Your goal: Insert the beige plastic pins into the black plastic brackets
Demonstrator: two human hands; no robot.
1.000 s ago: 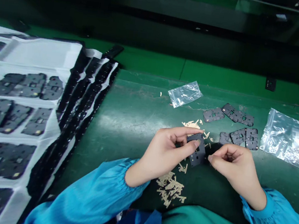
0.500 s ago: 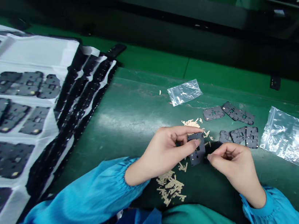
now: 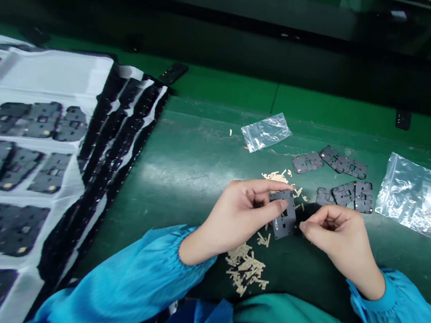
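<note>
Pinched between the thumb and fingers of my left hand (image 3: 234, 219) is a flat dark plate (image 3: 284, 221) with small square holes, tilted over the green table. Just to its right, my right hand (image 3: 338, 241) is closed, thumb and fingertips pressed together; whatever they hold is too small to make out. Small beige pieces (image 3: 245, 268) lie in a heap below the plate, and more (image 3: 276, 176) are scattered behind my left fingers. Several dark plates (image 3: 348, 194) rest beyond my right hand.
A small clear bag (image 3: 266, 132) lies at the back of the green table (image 3: 185, 152). A larger clear bag (image 3: 424, 202) with small pieces is at the right. White compartmented trays (image 3: 58, 74) with dark plates fill the left side.
The plate in my left hand has turned slightly, showing more of its flat face. Both hands are otherwise nearly where they were.
</note>
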